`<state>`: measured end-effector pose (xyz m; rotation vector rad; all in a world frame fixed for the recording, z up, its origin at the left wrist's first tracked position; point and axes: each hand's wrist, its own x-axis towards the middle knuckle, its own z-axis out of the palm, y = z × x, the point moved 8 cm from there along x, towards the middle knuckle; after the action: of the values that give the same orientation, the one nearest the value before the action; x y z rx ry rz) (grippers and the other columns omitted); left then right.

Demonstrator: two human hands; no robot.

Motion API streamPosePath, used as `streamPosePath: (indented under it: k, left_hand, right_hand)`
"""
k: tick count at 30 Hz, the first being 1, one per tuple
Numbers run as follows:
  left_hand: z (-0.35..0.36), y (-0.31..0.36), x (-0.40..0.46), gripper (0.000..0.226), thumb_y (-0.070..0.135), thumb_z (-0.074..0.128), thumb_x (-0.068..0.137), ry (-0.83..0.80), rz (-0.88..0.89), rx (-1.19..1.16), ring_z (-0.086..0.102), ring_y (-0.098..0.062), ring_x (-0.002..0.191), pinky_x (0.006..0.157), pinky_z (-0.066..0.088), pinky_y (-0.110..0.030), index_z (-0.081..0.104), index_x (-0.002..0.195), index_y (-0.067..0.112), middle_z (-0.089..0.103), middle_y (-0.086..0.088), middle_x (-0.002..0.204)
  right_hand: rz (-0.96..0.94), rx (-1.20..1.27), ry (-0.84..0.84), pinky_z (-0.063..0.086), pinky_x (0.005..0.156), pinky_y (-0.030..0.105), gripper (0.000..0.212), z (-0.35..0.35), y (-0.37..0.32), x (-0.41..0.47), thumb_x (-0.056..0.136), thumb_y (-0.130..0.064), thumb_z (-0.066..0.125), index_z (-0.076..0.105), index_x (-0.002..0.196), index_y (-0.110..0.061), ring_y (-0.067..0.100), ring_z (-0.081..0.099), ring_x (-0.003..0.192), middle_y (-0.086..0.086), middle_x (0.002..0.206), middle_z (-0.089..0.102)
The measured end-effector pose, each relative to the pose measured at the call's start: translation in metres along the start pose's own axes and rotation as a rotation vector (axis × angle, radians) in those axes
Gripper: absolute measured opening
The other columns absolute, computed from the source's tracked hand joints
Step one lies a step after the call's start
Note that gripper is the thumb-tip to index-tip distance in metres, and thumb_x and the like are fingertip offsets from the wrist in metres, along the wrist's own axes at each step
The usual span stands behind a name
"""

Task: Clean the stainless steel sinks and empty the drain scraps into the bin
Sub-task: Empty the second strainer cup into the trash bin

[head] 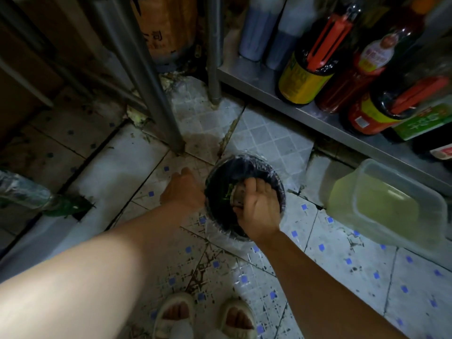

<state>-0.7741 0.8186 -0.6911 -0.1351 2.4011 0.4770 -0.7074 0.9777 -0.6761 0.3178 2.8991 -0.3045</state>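
1. Two pale slippers (pixel 204 316) with bare toes stand at the bottom edge on the tiled floor (pixel 342 265); the tiles are pale with small blue squares, stained and littered with dark specks.
2. Right hand (pixel 259 211) reaches over the bin's mouth; its fingers (pixel 252 185) curl round a round metal drain strainer (pixel 236 195), held tilted over the opening, with green scraps (pixel 229 192) clinging at its edge.
3. Left hand (pixel 183 189) lies at the bin's left rim; its fingertips are hidden behind the rim, so how it holds the edge cannot be told.
4. Between both hands sits the bin (pixel 281 192), round, dark inside, lined with a clear plastic bag.
5. Right of it, a translucent tub (pixel 391 204) of yellowish liquid rests on the floor; above runs a steel shelf (pixel 269 86) carrying sauce bottles (pixel 305 69); steel legs (pixel 159 99) rise at left; a gas cylinder (pixel 168 28) stands behind.
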Motion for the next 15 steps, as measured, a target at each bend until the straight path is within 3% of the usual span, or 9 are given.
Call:
streamPosePath:
  k: [3,5,10,12,15]
  left_hand:
    - [-0.012,0.004,-0.012,0.064,0.027,0.065,0.085,-0.02,0.014,0.016,0.044,-0.035,0.124,0.1,0.043,-0.046,0.036,0.137,0.002,0.043,-0.021,0.136]
    - [-0.021,0.005,-0.023,0.06,0.028,0.065,0.085,-0.027,-0.003,0.009,0.046,-0.034,0.122,0.098,0.044,-0.043,0.039,0.133,0.003,0.046,-0.019,0.134]
    - [-0.055,0.018,-0.069,0.037,0.023,0.061,0.088,0.023,0.009,-0.057,0.053,-0.029,0.113,0.083,0.043,-0.031,0.05,0.12,0.008,0.055,-0.013,0.123]
    - [-0.068,0.023,-0.089,0.034,0.02,0.06,0.088,0.021,-0.005,-0.087,0.054,-0.028,0.112,0.084,0.044,-0.03,0.051,0.118,0.01,0.057,-0.011,0.122]
    - [-0.094,0.033,-0.123,0.027,0.018,0.06,0.088,0.006,-0.061,-0.153,0.056,-0.028,0.11,0.09,0.049,-0.033,0.053,0.114,0.014,0.058,-0.009,0.121]
  right_hand:
    - [0.057,0.022,-0.062,0.047,0.084,0.038,0.072,-0.006,0.006,-0.007,0.06,-0.024,0.086,0.047,0.119,-0.005,0.033,0.057,0.101,0.017,0.112,0.057]
    - [0.151,0.219,-0.092,0.042,0.095,0.038,0.068,-0.006,0.018,-0.018,0.071,-0.021,0.079,0.04,0.125,-0.006,0.032,0.051,0.113,0.015,0.124,0.05]
    - [0.269,0.65,-0.025,0.044,0.099,0.034,0.073,-0.06,0.017,-0.043,0.069,-0.003,0.078,0.037,0.13,-0.008,0.027,0.049,0.119,0.011,0.132,0.043]
    - [0.292,0.733,-0.017,0.036,0.103,0.021,0.082,-0.084,0.017,-0.051,0.066,0.004,0.078,0.037,0.136,-0.01,0.023,0.045,0.123,0.01,0.135,0.038]
    - [0.276,0.764,-0.031,0.029,0.096,0.009,0.078,-0.127,0.016,-0.063,0.063,0.007,0.078,0.044,0.131,-0.012,0.019,0.047,0.118,0.006,0.129,0.035]
